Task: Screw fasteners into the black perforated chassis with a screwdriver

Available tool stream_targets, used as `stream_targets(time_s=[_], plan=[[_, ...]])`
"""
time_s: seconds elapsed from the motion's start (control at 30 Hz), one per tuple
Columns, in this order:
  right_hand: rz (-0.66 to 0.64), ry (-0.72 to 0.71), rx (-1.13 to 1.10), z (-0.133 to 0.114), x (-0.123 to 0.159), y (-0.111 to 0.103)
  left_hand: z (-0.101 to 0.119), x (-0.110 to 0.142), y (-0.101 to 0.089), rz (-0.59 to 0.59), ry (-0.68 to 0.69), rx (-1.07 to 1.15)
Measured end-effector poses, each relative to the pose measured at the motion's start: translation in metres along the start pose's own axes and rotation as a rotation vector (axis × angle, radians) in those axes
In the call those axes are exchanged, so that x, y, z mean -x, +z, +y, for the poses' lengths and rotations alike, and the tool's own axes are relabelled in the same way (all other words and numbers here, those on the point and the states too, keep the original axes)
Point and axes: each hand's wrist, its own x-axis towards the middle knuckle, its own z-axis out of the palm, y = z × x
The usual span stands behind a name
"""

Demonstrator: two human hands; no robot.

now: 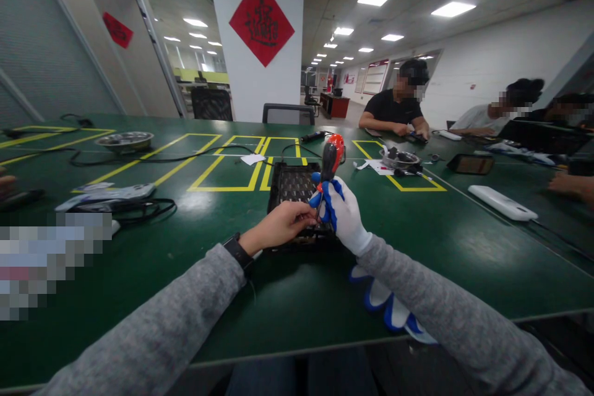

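Note:
A black rectangular casing with a grid-like inside lies on the green table in front of me. My right hand, in a white glove with blue fingers, is closed around a screwdriver with a red and black handle. The handle points up, and its shaft leads down into the casing. Bare and with a dark band at the wrist, my left hand reaches over the casing's near part. Its fingers are pinched together close to the screwdriver's lower end; whatever is between them is hidden.
A loose blue-and-white glove lies beneath my right forearm. Metal bowls stand at the left and right. A white power strip is at the right; cables lie at the left. Other people sit at the table's right side.

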Motion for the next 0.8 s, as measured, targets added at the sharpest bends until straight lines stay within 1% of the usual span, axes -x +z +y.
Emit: stream_targets(time_s=[0.13, 0.23, 0.47, 0.67, 0.8], plan=[[0.023, -0.019, -0.012, -0.001, 0.001, 0.0001, -0.001, -0.0002, 0.0018, 0.035, -0.04, 0.077], [0.012, -0.033, -0.004, -0.0016, 0.001, -0.0003, -0.0012, -0.0002, 0.0018, 0.033, -0.058, 0.124], [-0.025, -0.011, 0.004, -0.0006, 0.0015, -0.001, -0.0001, -0.0014, 0.0001, -0.008, 0.002, 0.096], [0.003, -0.026, -0.001, -0.0016, 0.002, 0.0011, 0.0015, -0.001, 0.0014, 0.021, -0.092, 0.071], [-0.004, -0.017, 0.008, -0.0009, 0.0002, -0.0001, 0.0002, -0.0003, 0.0004, 0.016, -0.071, 0.05]])
